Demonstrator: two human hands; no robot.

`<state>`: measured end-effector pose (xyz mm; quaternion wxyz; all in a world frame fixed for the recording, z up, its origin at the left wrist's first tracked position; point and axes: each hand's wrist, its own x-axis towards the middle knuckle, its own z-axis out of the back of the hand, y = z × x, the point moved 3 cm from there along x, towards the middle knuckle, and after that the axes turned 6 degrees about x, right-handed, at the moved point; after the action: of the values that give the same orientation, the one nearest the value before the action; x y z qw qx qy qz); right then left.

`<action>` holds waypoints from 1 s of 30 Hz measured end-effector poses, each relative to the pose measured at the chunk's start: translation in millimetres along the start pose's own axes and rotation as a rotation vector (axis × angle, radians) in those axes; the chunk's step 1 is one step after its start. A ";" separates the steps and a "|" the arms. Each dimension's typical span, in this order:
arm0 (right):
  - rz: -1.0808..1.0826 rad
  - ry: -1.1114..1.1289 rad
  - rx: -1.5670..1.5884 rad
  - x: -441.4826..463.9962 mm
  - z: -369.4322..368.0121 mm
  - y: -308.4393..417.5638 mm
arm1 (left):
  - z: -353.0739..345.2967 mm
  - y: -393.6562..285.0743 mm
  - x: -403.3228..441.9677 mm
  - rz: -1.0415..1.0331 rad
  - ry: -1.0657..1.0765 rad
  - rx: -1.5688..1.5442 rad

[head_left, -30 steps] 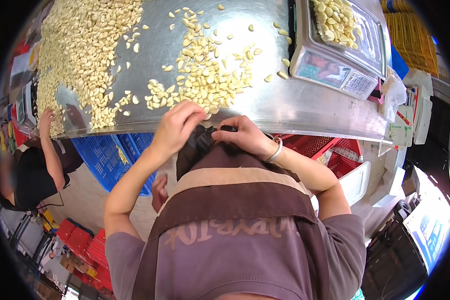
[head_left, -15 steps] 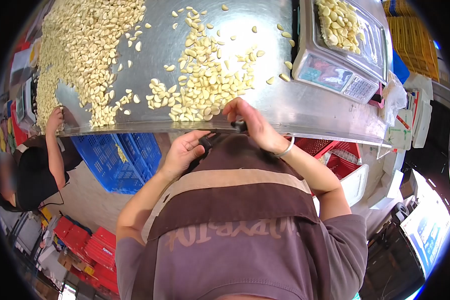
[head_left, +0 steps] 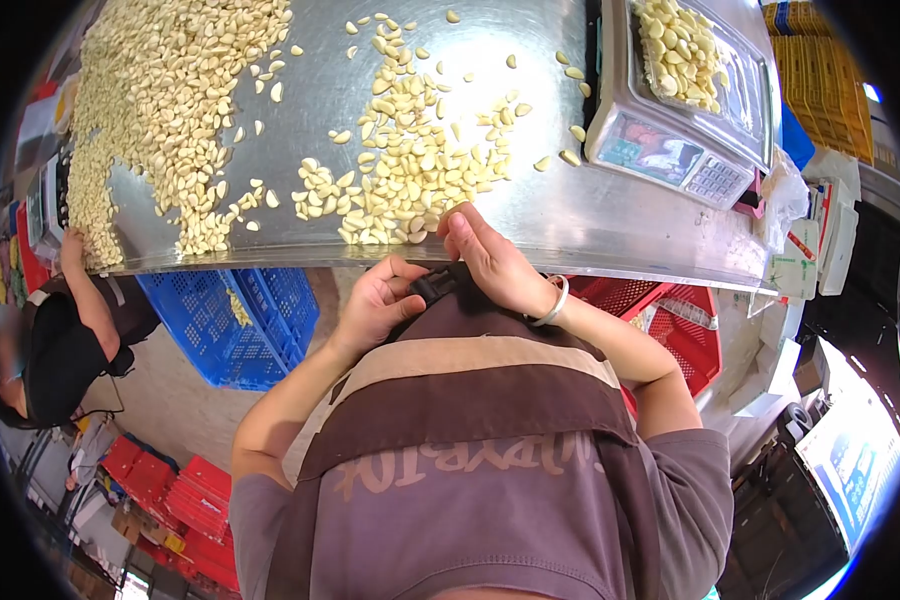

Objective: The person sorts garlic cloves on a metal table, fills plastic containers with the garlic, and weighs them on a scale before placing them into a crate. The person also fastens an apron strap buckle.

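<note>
At my waist, a black plastic buckle point(head_left: 434, 286) lies against the brown apron point(head_left: 485, 320). My left hand point(head_left: 378, 302) pinches the buckle's left end between thumb and fingers. Just right of the buckle is my right hand point(head_left: 500, 268), a bracelet on its wrist. Its fingers stretch up toward the table edge and nothing shows in them; its underside is hidden. Beyond the hands, peeled garlic cloves point(head_left: 420, 165) lie spread on the metal table point(head_left: 300, 100).
A larger garlic heap point(head_left: 180, 90) covers the table's left. On the right stands a scale point(head_left: 670, 150) bearing a container of cloves point(head_left: 682, 50). Blue crates point(head_left: 225, 335) and a red crate point(head_left: 690, 335) sit below the edge. A co-worker point(head_left: 75, 335) is at left.
Two separate black buckle parts, one at each hand, now appear together as one piece by my left hand. My right hand's fingers have straightened. The co-worker's hand has shifted left.
</note>
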<state>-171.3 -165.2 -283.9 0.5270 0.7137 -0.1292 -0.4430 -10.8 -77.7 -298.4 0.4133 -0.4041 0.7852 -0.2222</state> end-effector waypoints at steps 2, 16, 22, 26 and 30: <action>0.020 -0.015 0.049 1.1 -5.5 -7.2 | 1.3 0.9 -0.5 -0.003 -0.008 -0.008; 0.132 0.084 0.177 -0.3 -24.8 -7.4 | 9.5 5.0 2.7 0.095 0.078 0.084; -0.085 0.189 0.548 2.8 -23.5 -17.9 | 20.7 8.5 12.9 0.172 0.132 0.129; -0.043 0.124 0.445 -4.3 6.6 -20.1 | 22.9 -16.7 -7.1 0.143 0.090 0.661; -0.048 0.250 0.026 -46.1 51.3 -20.4 | 16.1 -37.6 -30.2 0.118 0.011 1.088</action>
<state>-242.9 -159.5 -281.4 0.5188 0.7731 -0.0512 -0.3613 29.5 -74.8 -267.6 0.5704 -0.0859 0.5805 -0.5747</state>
